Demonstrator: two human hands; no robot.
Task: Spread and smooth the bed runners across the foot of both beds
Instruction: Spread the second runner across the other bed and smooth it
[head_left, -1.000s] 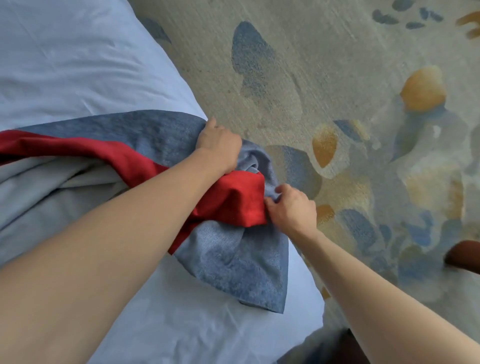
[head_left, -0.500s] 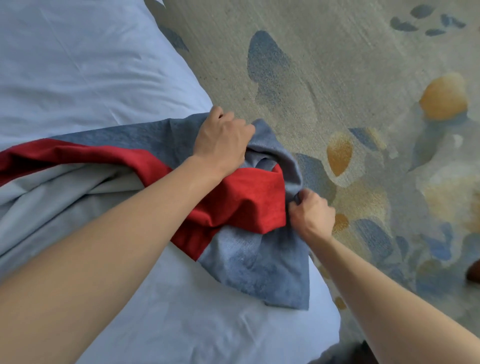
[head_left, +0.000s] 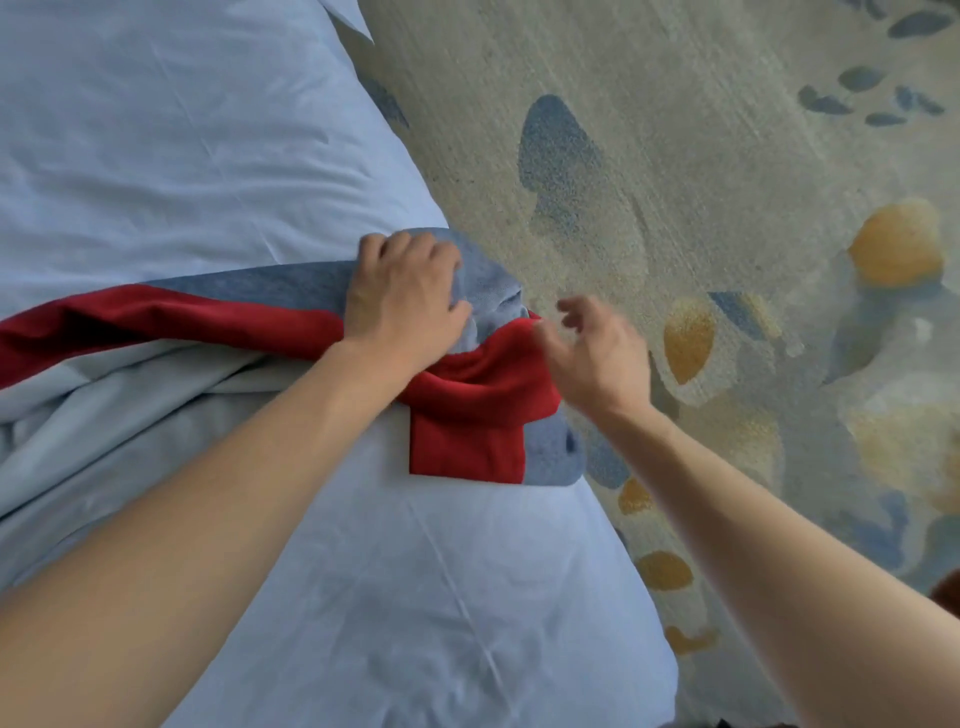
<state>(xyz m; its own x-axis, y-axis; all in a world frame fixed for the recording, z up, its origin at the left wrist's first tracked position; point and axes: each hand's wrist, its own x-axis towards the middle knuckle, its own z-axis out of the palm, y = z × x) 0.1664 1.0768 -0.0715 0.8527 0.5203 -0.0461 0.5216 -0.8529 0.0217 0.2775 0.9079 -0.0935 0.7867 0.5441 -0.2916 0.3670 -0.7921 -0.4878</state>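
Left hand (head_left: 402, 296) squeezing bunched red-and-blue bed runner (head_left: 467, 410); right hand (head_left: 592, 353) beside it, fingers loose, holding nothing.

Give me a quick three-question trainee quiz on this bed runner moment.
1. True or false: the red and blue-grey fabric bed runner lies flat and smooth across the pale blue bed sheet.
2. Which hand rests on the runner's blue-grey part?
3. The right hand is: A) gripping the runner, B) loosely open, blurred, C) flat on the patterned carpet.

Key: 1. False, it is bunched at the bed's edge. 2. The left hand. 3. B.
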